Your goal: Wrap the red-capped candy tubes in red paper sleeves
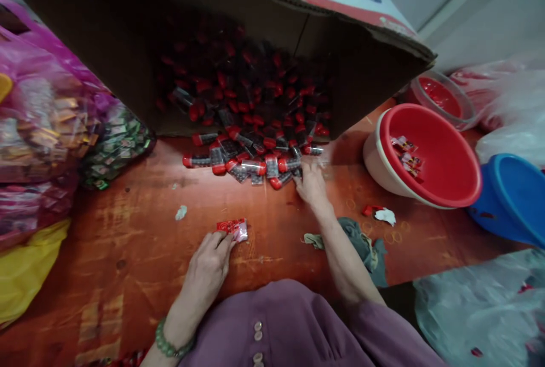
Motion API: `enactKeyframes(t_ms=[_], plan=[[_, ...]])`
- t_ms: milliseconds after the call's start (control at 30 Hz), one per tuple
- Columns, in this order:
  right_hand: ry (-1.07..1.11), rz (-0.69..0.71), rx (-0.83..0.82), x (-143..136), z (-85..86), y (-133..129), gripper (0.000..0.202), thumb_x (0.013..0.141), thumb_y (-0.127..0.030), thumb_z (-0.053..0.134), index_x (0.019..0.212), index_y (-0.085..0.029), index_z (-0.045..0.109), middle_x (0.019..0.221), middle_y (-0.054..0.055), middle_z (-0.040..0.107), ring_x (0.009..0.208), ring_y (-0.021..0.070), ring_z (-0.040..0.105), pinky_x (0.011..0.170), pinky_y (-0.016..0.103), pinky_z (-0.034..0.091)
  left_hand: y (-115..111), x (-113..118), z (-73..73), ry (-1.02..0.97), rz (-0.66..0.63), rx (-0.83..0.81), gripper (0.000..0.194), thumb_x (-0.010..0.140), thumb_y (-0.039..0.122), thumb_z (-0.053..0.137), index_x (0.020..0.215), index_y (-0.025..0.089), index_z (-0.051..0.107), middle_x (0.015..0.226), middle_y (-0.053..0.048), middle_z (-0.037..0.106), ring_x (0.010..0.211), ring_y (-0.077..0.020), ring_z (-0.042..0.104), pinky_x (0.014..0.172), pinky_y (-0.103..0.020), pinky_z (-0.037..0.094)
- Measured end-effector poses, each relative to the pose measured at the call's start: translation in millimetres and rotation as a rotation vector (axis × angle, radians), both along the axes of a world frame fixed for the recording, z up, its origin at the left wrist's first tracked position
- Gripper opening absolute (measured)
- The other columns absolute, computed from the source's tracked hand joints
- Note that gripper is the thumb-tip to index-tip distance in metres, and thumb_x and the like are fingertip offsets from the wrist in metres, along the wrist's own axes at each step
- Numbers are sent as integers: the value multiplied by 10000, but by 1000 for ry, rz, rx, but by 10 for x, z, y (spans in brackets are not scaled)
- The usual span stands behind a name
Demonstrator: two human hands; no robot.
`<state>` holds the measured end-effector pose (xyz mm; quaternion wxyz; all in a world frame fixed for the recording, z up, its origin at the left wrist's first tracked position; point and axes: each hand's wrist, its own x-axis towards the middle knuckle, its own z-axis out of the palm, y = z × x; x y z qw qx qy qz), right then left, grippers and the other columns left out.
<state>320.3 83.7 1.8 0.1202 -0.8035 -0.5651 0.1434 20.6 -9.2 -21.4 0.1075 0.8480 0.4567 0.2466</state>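
Observation:
My left hand (210,259), with a green bead bracelet at the wrist, has its fingers closed on a small red and pink packet (239,230) over the wooden table (145,231). Farther forward, my right hand (312,185) reaches to the right edge of a pile of clear tubes with red caps (253,167). Its fingertips touch the pile, and whether they grip a tube is hidden. The pile spills from the open mouth of a large cardboard box (357,66) lying on its side.
Bags of small packets (38,123) and a yellow bag (29,270) line the left. On the right are a red basin (451,157) holding packets, a blue basin (517,191) and a plastic bag (468,304). A grey cloth (355,239) lies beneath my right forearm.

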Motion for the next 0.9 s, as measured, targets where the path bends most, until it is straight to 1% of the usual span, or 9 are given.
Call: enactKeyframes(t_ms=[100,167,267,333,467,567,633,733,900], plan=[[207,48,69,-84,-48,-131,458,764,-143,649,1217,-160,592,1111,134,633,1056,274,585,972,451,462,22,15,0,32,32,35,268,954,145,426,903,196,685,851,-65,699,757,-183,629,723,-309,557],[340,52,98,-96,-73,-194,390,734,-168,665,1122,-169,625,1032,98,650,974,246,603,930,435,478,43,37,11,39,67,76,254,950,152,450,827,202,668,788,-50,687,708,-176,615,695,-298,538],[442,35,93,-90,-74,-273,218,755,-258,656,951,-165,633,855,46,663,800,202,612,808,396,511,69,71,31,14,91,93,251,951,172,490,748,204,636,724,-31,665,666,-169,600,681,-289,521],[519,23,86,-89,-33,-331,197,786,-318,633,908,-166,611,794,21,662,719,168,607,736,352,521,77,83,47,-28,79,64,226,951,175,503,782,194,651,737,-33,676,680,-172,605,690,-289,524],[926,14,151,-160,147,-466,384,754,-373,734,1056,-187,589,854,4,696,698,124,623,704,295,542,67,79,107,-121,64,-65,222,950,153,485,921,166,705,838,-68,724,764,-190,642,736,-308,537],[1123,62,187,-322,297,-556,635,723,-362,806,1275,-264,508,836,-38,688,704,119,638,705,291,571,57,70,167,-269,92,-199,184,930,220,567,862,188,736,800,-49,745,734,-177,663,725,-300,535],[1143,113,234,-466,375,-610,646,732,-390,809,1288,-300,492,905,-27,687,786,134,672,740,300,589,53,70,206,-425,114,-290,130,884,268,660,816,208,752,786,-30,760,712,-158,684,714,-278,536],[1104,197,310,-666,437,-700,497,765,-395,795,1181,-309,537,961,-17,676,854,143,694,790,307,598,40,75,273,-602,159,-394,71,819,267,739,774,222,770,773,-16,770,700,-142,701,704,-254,540],[1085,338,380,-867,350,-854,430,798,-344,784,1131,-303,514,926,-33,647,792,127,696,733,277,593,7,77,382,-681,173,-513,18,756,219,781,772,223,787,760,-7,770,671,-133,699,672,-238,554]])
